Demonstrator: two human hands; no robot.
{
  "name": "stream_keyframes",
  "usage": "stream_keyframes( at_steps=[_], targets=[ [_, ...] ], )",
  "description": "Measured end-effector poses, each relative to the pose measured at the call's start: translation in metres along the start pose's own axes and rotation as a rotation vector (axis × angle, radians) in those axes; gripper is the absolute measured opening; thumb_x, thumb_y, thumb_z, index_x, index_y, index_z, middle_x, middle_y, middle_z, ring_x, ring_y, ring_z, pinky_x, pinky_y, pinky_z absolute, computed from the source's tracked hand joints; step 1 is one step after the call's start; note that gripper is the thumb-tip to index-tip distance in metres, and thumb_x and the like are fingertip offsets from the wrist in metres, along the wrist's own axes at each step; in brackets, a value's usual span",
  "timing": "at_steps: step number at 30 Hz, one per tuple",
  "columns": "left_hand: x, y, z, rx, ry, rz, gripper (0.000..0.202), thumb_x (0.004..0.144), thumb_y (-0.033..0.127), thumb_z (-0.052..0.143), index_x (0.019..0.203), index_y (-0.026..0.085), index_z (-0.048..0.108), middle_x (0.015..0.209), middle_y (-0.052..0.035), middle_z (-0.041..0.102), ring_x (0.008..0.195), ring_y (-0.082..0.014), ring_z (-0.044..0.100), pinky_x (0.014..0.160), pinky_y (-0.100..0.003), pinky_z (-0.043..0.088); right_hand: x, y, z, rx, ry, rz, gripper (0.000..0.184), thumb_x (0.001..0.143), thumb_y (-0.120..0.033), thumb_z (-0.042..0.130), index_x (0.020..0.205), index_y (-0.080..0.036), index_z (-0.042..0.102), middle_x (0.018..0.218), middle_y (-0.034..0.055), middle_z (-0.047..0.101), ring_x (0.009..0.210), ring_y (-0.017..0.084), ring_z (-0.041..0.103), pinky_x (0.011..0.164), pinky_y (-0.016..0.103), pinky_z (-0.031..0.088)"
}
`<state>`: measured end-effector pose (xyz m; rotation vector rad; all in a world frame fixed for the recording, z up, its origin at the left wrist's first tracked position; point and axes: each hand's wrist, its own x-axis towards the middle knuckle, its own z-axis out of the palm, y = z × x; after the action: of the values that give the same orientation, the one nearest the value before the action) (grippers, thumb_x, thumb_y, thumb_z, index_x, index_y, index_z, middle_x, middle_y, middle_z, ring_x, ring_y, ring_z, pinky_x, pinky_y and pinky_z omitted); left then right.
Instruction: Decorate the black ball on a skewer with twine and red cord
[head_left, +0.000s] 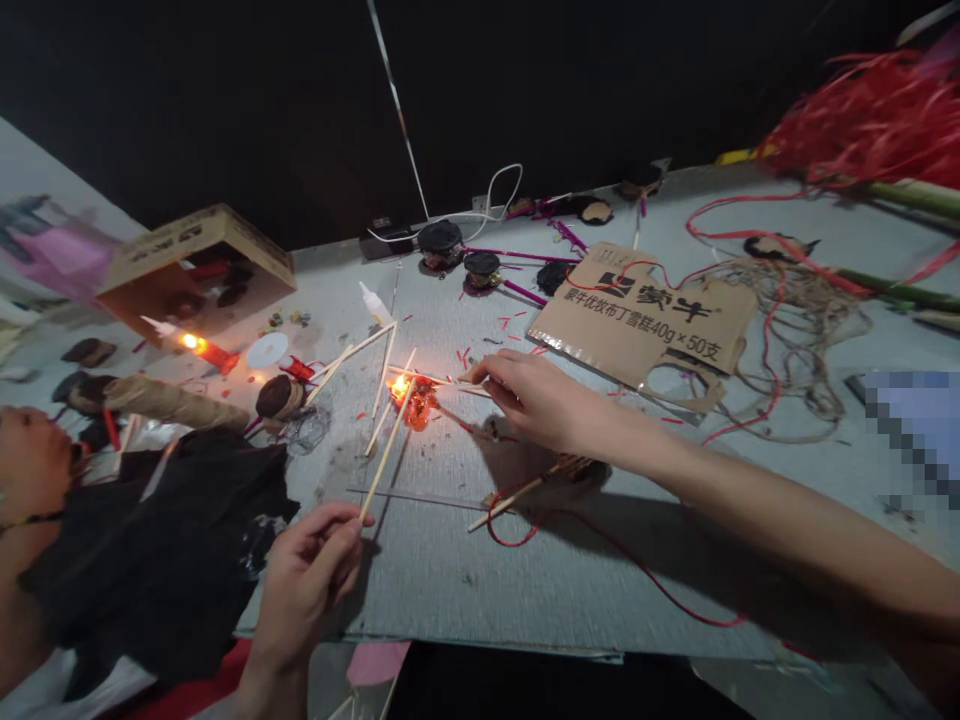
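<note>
In the head view, my left hand (311,565) pinches the lower end of a thin wooden stick (384,468), which slants up and away. Its far end reaches a small flame (399,386) on the table. From the other side, my right hand (536,400) has its fingers closed on light wooden sticks (442,378) whose tips point into the fire. Around the flame lies a glowing orange-red patch (421,405). More loose sticks (349,355) lie just beyond it. Below my right forearm are a dark round piece on a stick (517,498) and a red cord (637,560).
At left, another person's arm (30,450) is beside black cloth (172,540). A lit red candle-like object (214,352), a glue bottle (375,303) and a cardboard box (202,240) stand behind. Right are printed cardboard (637,315), tangled twine (802,340) and red strips (877,120).
</note>
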<state>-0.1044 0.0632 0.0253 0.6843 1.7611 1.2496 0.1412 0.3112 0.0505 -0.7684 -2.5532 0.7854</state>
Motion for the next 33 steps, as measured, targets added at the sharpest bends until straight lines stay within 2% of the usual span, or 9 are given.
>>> stream_keyframes(
  at_steps=[5, 10, 16, 22, 29, 33],
  targets=[
    [0.006, -0.003, 0.012, 0.074, -0.009, -0.035, 0.046, 0.075, 0.059, 0.088, 0.079, 0.015, 0.074, 0.047, 0.009, 0.037, 0.04, -0.0063, 0.031, 0.039, -0.016, 0.025, 0.0, -0.009, -0.013, -0.048, -0.003, 0.041, 0.026, 0.102, -0.008, 0.051, 0.114, -0.015, 0.073, 0.118, 0.0174, 0.078, 0.104, 0.029, 0.072, 0.089, 0.04, 0.052],
    [0.005, -0.005, 0.007, 0.099, 0.007, 0.064, 0.038, 0.079, 0.052, 0.086, 0.083, 0.015, 0.077, 0.047, 0.0081, 0.04, 0.041, -0.0081, 0.034, 0.039, -0.018, 0.03, 0.001, -0.013, -0.017, -0.061, -0.01, 0.057, 0.026, 0.103, -0.009, 0.05, 0.114, -0.016, 0.073, 0.118, 0.0167, 0.078, 0.104, 0.028, 0.071, 0.091, 0.038, 0.051],
    [0.002, -0.005, -0.004, 0.044, -0.002, 0.076, 0.033, 0.085, 0.049, 0.083, 0.086, 0.016, 0.078, 0.048, 0.0091, 0.034, 0.04, -0.0072, 0.028, 0.039, -0.017, 0.025, -0.001, -0.011, -0.018, -0.03, 0.029, 0.044, 0.027, 0.106, -0.014, 0.048, 0.116, -0.017, 0.073, 0.119, 0.0161, 0.078, 0.105, 0.028, 0.071, 0.093, 0.039, 0.051],
    [0.001, -0.003, 0.0, 0.023, -0.013, 0.068, 0.034, 0.087, 0.05, 0.081, 0.086, 0.017, 0.077, 0.047, 0.0098, 0.032, 0.038, -0.0064, 0.025, 0.039, -0.016, 0.02, -0.001, -0.01, -0.019, -0.035, 0.056, 0.023, 0.028, 0.106, -0.016, 0.047, 0.114, -0.019, 0.073, 0.117, 0.0155, 0.079, 0.102, 0.028, 0.071, 0.091, 0.039, 0.051],
    [0.0, -0.001, 0.005, 0.005, -0.017, 0.031, 0.037, 0.082, 0.052, 0.084, 0.084, 0.016, 0.077, 0.048, 0.0107, 0.03, 0.041, -0.0057, 0.023, 0.038, -0.016, 0.021, -0.001, -0.014, -0.019, 0.023, 0.006, -0.029, 0.027, 0.104, -0.012, 0.05, 0.115, -0.017, 0.075, 0.121, 0.0149, 0.081, 0.108, 0.027, 0.073, 0.096, 0.038, 0.053],
    [-0.002, -0.004, 0.005, 0.011, -0.019, 0.026, 0.037, 0.083, 0.052, 0.083, 0.085, 0.016, 0.076, 0.048, 0.0107, 0.031, 0.039, -0.0056, 0.023, 0.037, -0.016, 0.022, 0.0, -0.012, -0.016, 0.018, 0.027, -0.025, 0.028, 0.105, -0.013, 0.048, 0.115, -0.017, 0.074, 0.121, 0.0153, 0.08, 0.11, 0.027, 0.072, 0.098, 0.037, 0.052]
  ],
)
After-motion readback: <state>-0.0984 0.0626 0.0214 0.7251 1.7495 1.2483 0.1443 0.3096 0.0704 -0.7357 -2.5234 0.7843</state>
